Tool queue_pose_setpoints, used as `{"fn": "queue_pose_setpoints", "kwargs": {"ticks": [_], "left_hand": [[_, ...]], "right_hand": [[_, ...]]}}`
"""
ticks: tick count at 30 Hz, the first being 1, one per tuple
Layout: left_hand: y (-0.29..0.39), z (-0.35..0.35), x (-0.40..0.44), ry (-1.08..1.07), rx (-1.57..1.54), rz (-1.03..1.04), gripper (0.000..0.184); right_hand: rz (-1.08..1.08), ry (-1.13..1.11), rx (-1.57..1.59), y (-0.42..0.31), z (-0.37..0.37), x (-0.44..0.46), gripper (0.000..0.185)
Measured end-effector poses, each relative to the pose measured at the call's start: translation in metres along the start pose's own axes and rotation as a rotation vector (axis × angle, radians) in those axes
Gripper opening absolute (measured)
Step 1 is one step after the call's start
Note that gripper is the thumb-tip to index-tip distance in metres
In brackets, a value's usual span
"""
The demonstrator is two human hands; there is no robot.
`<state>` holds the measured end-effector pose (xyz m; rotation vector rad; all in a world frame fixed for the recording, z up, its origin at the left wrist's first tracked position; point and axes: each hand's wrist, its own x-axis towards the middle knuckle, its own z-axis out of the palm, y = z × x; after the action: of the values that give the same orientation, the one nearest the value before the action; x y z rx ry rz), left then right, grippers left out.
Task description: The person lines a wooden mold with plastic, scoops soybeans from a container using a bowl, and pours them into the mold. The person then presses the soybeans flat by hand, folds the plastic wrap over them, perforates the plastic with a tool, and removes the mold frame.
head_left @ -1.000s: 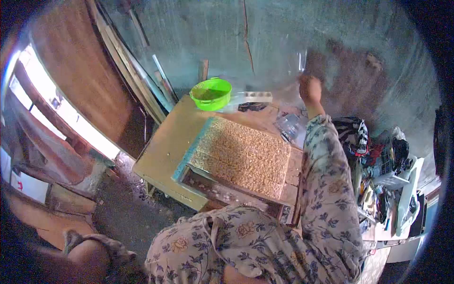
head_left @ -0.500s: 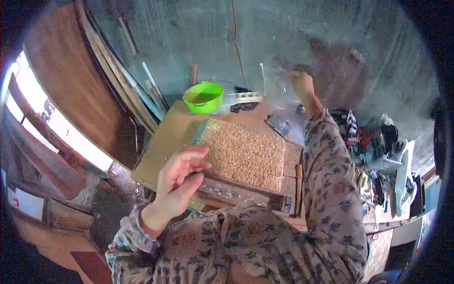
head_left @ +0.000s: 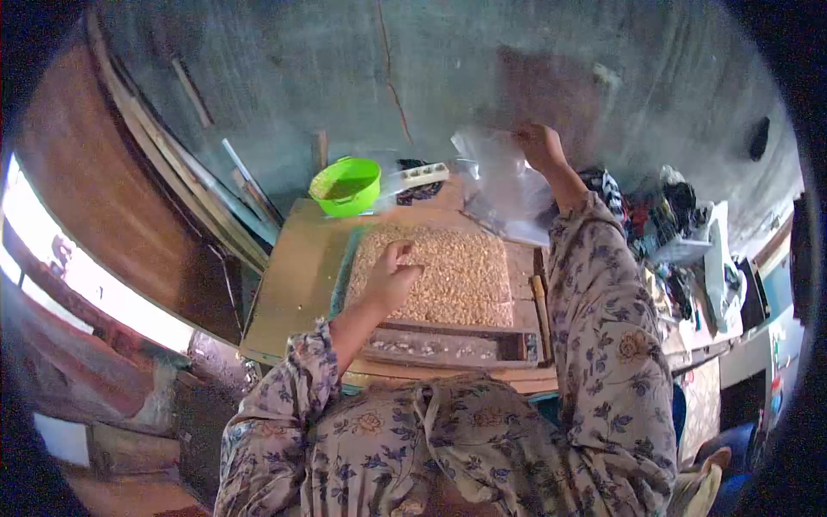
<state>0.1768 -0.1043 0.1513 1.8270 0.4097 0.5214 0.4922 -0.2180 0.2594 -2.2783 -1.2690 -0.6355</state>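
My left hand [head_left: 394, 280] hangs over a flat bed of pale tan, bean-like grains [head_left: 457, 276]. Its fingers are curled in with the thumb against them, and anything inside is hidden. The grains fill a shallow square on the wooden table, with a teal strip along the left side. Beyond the far right corner, my right hand [head_left: 543, 148] is raised with its fingers closed on a clear plastic sheet [head_left: 500, 168], which is blurred. Whether it is a bag or a single sheet I cannot tell.
A bright green basin [head_left: 346, 188] stands at the table's back left, beside a white power strip [head_left: 424, 176]. A wooden trough [head_left: 439, 346] runs along the near side, and a stick [head_left: 541, 308] lies to the right. Cluttered bags [head_left: 680, 207] sit farther right.
My left hand has moved from the near left edge to over the grains, and its fingers have curled in. My right hand stays raised with the plastic. The camera view has shifted.
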Motion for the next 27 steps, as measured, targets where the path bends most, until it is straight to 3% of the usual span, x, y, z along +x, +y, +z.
{"fn": "queue_pose_setpoints", "kwargs": {"ticks": [1, 3, 4, 6, 8, 10, 11, 12, 13, 14, 15, 17, 18, 20, 21, 22, 23, 25, 27], "left_hand": [[-0.005, 0.005, 0.004, -0.020, 0.000, -0.001, 0.055], [-0.006, 0.014, 0.013, -0.111, -0.179, -0.177, 0.074], [-0.021, 0.022, 0.023, -0.118, -0.180, -0.187, 0.074], [-0.059, 0.043, 0.055, 0.091, -0.030, 0.180, 0.095], [-0.001, 0.037, 0.053, 0.263, 0.222, 0.552, 0.106], [0.033, 0.038, 0.057, 0.187, 0.065, 0.558, 0.105], [0.037, 0.040, 0.063, 0.152, 0.013, 0.573, 0.094], [0.041, 0.041, 0.068, 0.116, -0.040, 0.587, 0.084], [0.051, 0.037, 0.062, 0.109, -0.038, 0.578, 0.084], [0.062, 0.028, 0.057, 0.074, -0.018, 0.266, 0.072], [0.068, 0.019, 0.055, 0.041, 0.003, -0.041, 0.060], [0.028, 0.008, 0.064, 0.203, 0.232, 0.090, 0.049], [0.006, 0.002, 0.069, 0.262, 0.312, 0.130, 0.046], [-0.014, -0.009, 0.078, 0.215, -0.748, -0.078, 0.046], [-0.014, -0.009, 0.079, 0.228, -0.741, -0.069, 0.046], [-0.016, -0.008, 0.074, 0.237, -0.807, -0.026, 0.048], [-0.019, -0.008, 0.068, 0.252, -0.871, 0.016, 0.049], [-0.044, -0.017, 0.071, 0.344, -0.732, 0.007, 0.052], [-0.060, -0.029, 0.071, 0.311, -0.770, -0.025, 0.053]], "right_hand": [[0.019, -0.001, -0.007, 0.006, 0.000, -0.006, 0.019], [0.324, 0.436, 0.145, 0.002, -0.007, -0.006, 0.019], [0.333, 0.428, 0.143, -0.010, -0.012, -0.010, 0.019], [0.315, -0.103, 1.098, -0.041, -0.029, -0.016, 0.016], [0.366, -0.305, 0.937, -0.088, -0.057, -0.028, 0.011], [0.257, -0.486, 0.871, -0.115, -0.059, -0.044, 0.012], [0.269, -0.486, 0.874, -0.119, -0.054, -0.048, 0.012], [0.051, -0.524, 0.922, -0.120, -0.047, -0.052, 0.015], [-0.170, -0.557, 0.965, -0.118, -0.041, -0.057, 0.017], [-0.148, -0.489, 1.177, -0.111, -0.037, -0.058, 0.025], [-0.146, -0.488, 1.183, -0.103, -0.034, -0.058, 0.025], [0.246, -0.155, 1.275, -0.081, -0.021, -0.055, 0.033], [0.225, -0.268, 1.108, -0.062, 0.000, -0.060, 0.039], [0.318, -0.613, 1.246, -0.035, 0.052, -0.082, 0.048], [0.410, -0.779, 1.369, -0.034, 0.071, -0.095, 0.053], [0.471, -0.810, 1.320, -0.049, 0.075, -0.108, 0.058], [0.454, -0.832, 1.329, -0.063, 0.074, -0.113, 0.058], [0.354, -0.964, 1.789, -0.085, 0.068, -0.110, 0.065], [0.218, -1.048, 1.672, -0.088, 0.080, -0.103, 0.066]]}}
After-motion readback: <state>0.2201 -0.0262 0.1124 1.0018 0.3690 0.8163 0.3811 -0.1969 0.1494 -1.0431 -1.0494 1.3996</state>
